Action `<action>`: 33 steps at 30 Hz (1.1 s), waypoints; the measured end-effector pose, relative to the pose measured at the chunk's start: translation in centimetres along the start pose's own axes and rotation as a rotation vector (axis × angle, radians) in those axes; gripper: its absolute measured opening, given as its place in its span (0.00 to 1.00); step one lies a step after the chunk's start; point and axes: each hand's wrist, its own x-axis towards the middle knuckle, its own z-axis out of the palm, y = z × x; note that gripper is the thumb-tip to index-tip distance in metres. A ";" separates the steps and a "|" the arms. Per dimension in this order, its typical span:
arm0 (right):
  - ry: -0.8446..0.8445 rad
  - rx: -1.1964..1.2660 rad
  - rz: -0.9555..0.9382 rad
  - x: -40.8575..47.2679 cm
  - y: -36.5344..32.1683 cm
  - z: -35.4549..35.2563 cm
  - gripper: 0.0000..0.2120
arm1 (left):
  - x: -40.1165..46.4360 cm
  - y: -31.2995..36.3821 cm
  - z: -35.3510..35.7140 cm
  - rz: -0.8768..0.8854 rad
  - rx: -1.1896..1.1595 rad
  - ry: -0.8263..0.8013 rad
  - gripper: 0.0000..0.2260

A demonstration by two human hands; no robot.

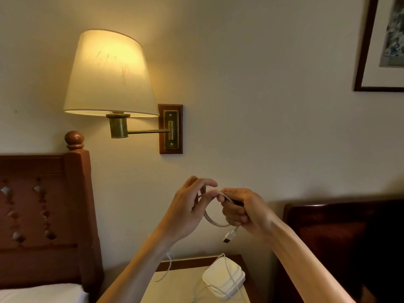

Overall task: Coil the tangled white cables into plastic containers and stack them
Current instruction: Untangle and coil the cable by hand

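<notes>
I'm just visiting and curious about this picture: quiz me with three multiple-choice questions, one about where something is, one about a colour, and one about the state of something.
1. Where does the stack of plastic containers sit?
A. on the bedside table
B. on the bed
C. on the floor

2. What colour is the cable being coiled?
A. black
B. white
C. red

3. What state is the wall lamp in?
A. switched off
B. lit
C. lying on the bed

Answers:
1. A, the stack rests on the bedside table below the hands.
2. B, the loop held between the left hand and right hand is white, with a USB plug hanging from it.
3. B, its shade glows warm yellow on the wall.
</notes>
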 end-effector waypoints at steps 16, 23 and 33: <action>-0.083 0.531 0.066 0.1 0.4 1.9 0.15 | -0.9 -0.4 -1.0 -0.256 -0.404 0.008 0.18; 0.052 0.579 0.089 -0.2 -3.1 -1.0 0.16 | -6.9 -7.5 -1.6 -0.360 -0.366 -0.010 0.15; 0.239 -0.121 -0.096 1.1 -0.7 0.0 0.18 | -5.9 -3.1 0.7 -0.241 0.230 -0.454 0.17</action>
